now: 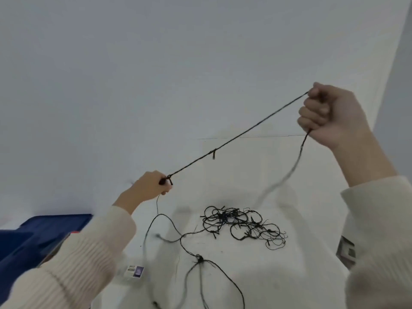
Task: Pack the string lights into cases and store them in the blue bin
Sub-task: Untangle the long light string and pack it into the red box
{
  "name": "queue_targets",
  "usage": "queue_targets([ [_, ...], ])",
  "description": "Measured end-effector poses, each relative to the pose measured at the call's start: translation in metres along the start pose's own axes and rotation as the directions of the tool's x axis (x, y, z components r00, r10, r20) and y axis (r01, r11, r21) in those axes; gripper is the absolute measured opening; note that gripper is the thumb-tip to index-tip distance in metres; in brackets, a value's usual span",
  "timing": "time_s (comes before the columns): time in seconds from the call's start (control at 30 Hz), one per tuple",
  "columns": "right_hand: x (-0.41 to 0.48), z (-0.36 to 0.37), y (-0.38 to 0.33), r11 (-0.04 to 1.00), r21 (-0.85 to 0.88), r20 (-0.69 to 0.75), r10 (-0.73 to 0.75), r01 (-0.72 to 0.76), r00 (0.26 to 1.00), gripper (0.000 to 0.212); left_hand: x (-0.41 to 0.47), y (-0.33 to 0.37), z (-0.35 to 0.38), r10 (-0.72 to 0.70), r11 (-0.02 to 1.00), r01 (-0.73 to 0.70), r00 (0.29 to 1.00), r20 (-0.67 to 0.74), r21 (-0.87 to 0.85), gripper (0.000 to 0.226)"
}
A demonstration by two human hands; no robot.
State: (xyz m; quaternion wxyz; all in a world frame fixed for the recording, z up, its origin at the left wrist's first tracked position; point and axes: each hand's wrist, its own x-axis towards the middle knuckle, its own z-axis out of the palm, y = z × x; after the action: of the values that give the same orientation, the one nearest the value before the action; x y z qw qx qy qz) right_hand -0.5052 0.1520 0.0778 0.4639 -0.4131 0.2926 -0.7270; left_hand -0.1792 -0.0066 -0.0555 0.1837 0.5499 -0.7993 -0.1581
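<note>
Well, with the left hand (151,186) pinching the string lights (236,139) and the right hand (330,117) with fingers curled round them, the rest tangled on the worktop (289,275), slack wants drawing gently lest knots tighten.

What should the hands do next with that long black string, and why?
Probably bring the left hand up to the right hand, folding the tight stretch of string lights into a loop. Both hands grip the wire, pulled straight between them, while most of it lies in a tangled heap on the table, not coiled yet for a case.
</note>
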Motion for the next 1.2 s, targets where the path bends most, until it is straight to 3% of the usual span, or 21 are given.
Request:
queue_targets([
  [0.07, 0.002, 0.002, 0.005, 0.982, -0.191, -0.018, -0.019, 0.016, 1.000, 0.032, 0.002, -0.001, 0.002, -0.062, 0.990, 0.065, 0.998, 0.032, -0.121, 0.025],
  [0.13, 0.005, 0.007, 0.016, 0.862, -0.507, 0.026, 0.028, -0.010, 0.999, 0.036, 0.001, 0.015, -0.003, -0.105, 0.927, 0.105, 0.994, 0.021, -0.360, 0.031],
  [0.17, 0.004, 0.010, 0.020, 0.747, -0.665, 0.065, 0.095, -0.028, 0.993, 0.036, 0.001, 0.025, -0.008, -0.088, 0.902, 0.080, 0.996, -0.001, -0.424, 0.033],
  [0.23, -0.004, 0.019, 0.026, 0.443, -0.896, 0.098, 0.276, -0.036, 0.956, 0.034, 0.001, 0.052, -0.024, -0.011, 0.928, -0.021, 0.996, -0.085, -0.371, 0.034],
  [0.33, -0.015, 0.036, 0.032, -0.037, -0.993, 0.086, 0.394, 0.109, 0.915, 0.027, -0.007, 0.092, -0.045, 0.112, 0.952, -0.151, 0.981, -0.157, -0.266, 0.033],
  [0.37, -0.016, 0.042, 0.038, -0.118, -0.981, 0.102, 0.365, 0.155, 0.925, 0.040, -0.011, 0.104, -0.050, 0.160, 0.954, -0.192, 0.975, -0.151, -0.230, 0.033],
  [0.4, -0.016, 0.050, 0.045, -0.087, -0.979, 0.148, 0.320, 0.184, 0.936, 0.059, -0.016, 0.115, -0.052, 0.206, 0.960, -0.227, 0.969, -0.135, -0.163, 0.033],
  [0.47, -0.016, 0.064, 0.062, 0.265, -0.952, 0.232, 0.294, 0.154, 0.927, 0.081, -0.024, 0.132, -0.051, 0.316, 0.947, -0.319, 0.944, -0.093, -0.019, 0.028],
  [0.53, -0.015, 0.070, 0.081, 0.590, -0.808, 0.258, 0.348, 0.003, 0.901, 0.083, -0.031, 0.141, -0.045, 0.406, 0.910, -0.397, 0.911, -0.063, 0.121, 0.023],
  [0.57, -0.016, 0.067, 0.090, 0.675, -0.731, 0.240, 0.386, -0.095, 0.891, 0.077, -0.033, 0.141, -0.041, 0.426, 0.896, -0.415, 0.904, -0.040, 0.159, 0.023],
  [0.6, -0.018, 0.063, 0.096, 0.702, -0.695, 0.227, 0.421, -0.156, 0.878, 0.067, -0.033, 0.136, -0.038, 0.420, 0.899, -0.417, 0.908, 0.011, 0.134, 0.023],
  [0.67, -0.022, 0.051, 0.109, 0.616, -0.770, 0.212, 0.491, -0.165, 0.845, 0.038, -0.032, 0.119, -0.030, 0.374, 0.927, -0.375, 0.913, 0.166, -0.025, 0.022],
  [0.73, -0.026, 0.037, 0.123, 0.510, -0.846, 0.176, 0.539, -0.153, 0.823, 0.028, -0.032, 0.098, -0.020, 0.339, 0.939, -0.302, 0.892, 0.300, -0.164, 0.019],
  [0.8, -0.030, 0.027, 0.138, 0.476, -0.858, 0.126, 0.555, -0.190, 0.822, 0.026, -0.029, 0.075, -0.006, 0.308, 0.936, -0.210, 0.876, 0.370, -0.282, 0.017],
  [0.93, -0.037, 0.016, 0.172, 0.571, -0.728, 0.083, 0.621, -0.378, 0.779, 0.019, -0.021, 0.021, 0.023, 0.216, 0.893, -0.003, 0.881, 0.422, -0.450, 0.022],
  [1.07, -0.042, 0.009, 0.198, 0.630, -0.572, 0.057, 0.669, -0.525, 0.741, 0.018, -0.013, -0.036, 0.052, 0.033, 0.687, 0.239, 0.933, 0.358, -0.686, 0.021],
  [1.2, -0.040, 0.005, 0.210, 0.701, -0.429, 0.059, 0.651, -0.570, 0.757, 0.024, 0.001, -0.073, 0.087, -0.243, 0.679, 0.417, 0.904, 0.351, -0.604, 0.013],
])
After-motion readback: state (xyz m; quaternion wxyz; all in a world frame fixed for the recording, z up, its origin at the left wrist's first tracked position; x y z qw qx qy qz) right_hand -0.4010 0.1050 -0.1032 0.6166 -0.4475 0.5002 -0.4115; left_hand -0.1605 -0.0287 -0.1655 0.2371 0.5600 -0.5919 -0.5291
